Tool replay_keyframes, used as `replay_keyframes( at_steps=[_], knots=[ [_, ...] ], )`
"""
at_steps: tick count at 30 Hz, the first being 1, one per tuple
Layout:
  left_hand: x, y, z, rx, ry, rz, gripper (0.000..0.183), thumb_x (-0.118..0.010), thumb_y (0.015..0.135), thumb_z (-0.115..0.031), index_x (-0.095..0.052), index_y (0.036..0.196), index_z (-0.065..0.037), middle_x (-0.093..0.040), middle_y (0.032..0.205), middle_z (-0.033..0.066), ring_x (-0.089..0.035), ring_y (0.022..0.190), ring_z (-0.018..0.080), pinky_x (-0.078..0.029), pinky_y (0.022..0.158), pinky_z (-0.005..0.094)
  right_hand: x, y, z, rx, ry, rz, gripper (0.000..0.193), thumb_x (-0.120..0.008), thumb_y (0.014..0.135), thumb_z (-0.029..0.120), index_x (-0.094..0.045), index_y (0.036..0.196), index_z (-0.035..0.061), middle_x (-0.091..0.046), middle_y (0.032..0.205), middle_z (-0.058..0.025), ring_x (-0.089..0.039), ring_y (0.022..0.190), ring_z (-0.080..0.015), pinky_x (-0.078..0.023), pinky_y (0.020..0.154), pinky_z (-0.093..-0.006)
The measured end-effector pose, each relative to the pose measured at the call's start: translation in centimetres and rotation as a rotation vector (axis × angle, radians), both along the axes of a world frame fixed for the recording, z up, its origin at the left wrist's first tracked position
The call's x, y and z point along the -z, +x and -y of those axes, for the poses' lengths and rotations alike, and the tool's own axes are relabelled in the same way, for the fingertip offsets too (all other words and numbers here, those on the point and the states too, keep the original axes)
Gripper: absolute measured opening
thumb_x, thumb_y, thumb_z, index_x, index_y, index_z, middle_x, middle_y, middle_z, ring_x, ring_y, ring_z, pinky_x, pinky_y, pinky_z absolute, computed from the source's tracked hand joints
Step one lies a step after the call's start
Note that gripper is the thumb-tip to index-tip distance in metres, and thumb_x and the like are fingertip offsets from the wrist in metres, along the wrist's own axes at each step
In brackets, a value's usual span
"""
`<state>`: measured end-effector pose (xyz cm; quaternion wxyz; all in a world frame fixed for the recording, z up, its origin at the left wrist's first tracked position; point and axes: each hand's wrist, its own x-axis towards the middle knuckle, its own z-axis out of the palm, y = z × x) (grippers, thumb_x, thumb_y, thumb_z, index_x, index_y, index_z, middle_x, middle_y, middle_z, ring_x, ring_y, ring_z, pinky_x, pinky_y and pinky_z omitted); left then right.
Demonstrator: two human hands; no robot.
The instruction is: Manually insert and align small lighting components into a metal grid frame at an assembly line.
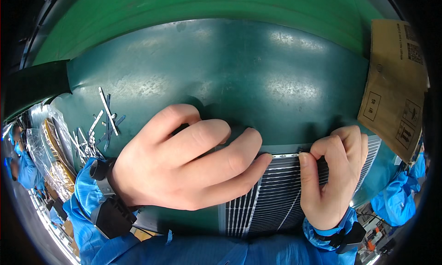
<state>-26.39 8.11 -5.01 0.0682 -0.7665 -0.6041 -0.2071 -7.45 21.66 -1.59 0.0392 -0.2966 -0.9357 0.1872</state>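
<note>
A black sheet with closely set white strips in rows (pixel 281 191) lies on the table in front of me. Along its far edge runs a short narrow white strip with small dots (pixel 286 156). My left hand (pixel 193 159) reaches in from the left, fingers curled, its thumb and index finger closed at the strip's left end. My right hand (pixel 334 173) rests over the sheet's right part, thumb and bent index finger pinching at the strip's right end. The fingers hide both ends of the strip.
Loose short white and dark strips (pixel 108 113) are piled on the green table (pixel 221 67) at the left. Beside them lies a clear plastic bag (pixel 53 145) with a golden coil. A cardboard box (pixel 393 85) stands at the right edge. Blue-sleeved people are farther off on both sides.
</note>
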Motion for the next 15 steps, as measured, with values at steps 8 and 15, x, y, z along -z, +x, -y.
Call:
replay_keyframes(
  at_steps=[8, 15],
  knots=[
    [0.06, 0.03, -0.1, -0.001, -0.001, 0.006, 0.05, -0.07, 0.053, -0.019, -0.074, 0.101, -0.031, -0.059, 0.107, -0.0018, -0.048, 0.084, 0.0157, -0.044, 0.066, 0.0288, 0.21, -0.08, 0.33, 0.052, 0.021, 0.047, 0.014, -0.07, 0.072, 0.012, -0.059, 0.08, 0.0093, -0.046, 0.087, -0.0104, -0.044, 0.082, -0.0299, -0.035, 0.079, -0.0426],
    [-0.03, 0.04, -0.16, 0.0, 0.012, -0.012, 0.051, -0.07, 0.052, -0.019, -0.074, 0.101, -0.031, -0.059, 0.107, -0.0015, -0.048, 0.085, 0.0163, -0.045, 0.066, 0.0294, 0.16, -0.1, 0.29, 0.018, 0.034, 0.061, 0.015, -0.069, 0.072, 0.014, -0.059, 0.082, 0.0077, -0.044, 0.089, -0.0115, -0.045, 0.086, -0.0329, -0.034, 0.099, -0.0537]
  ],
)
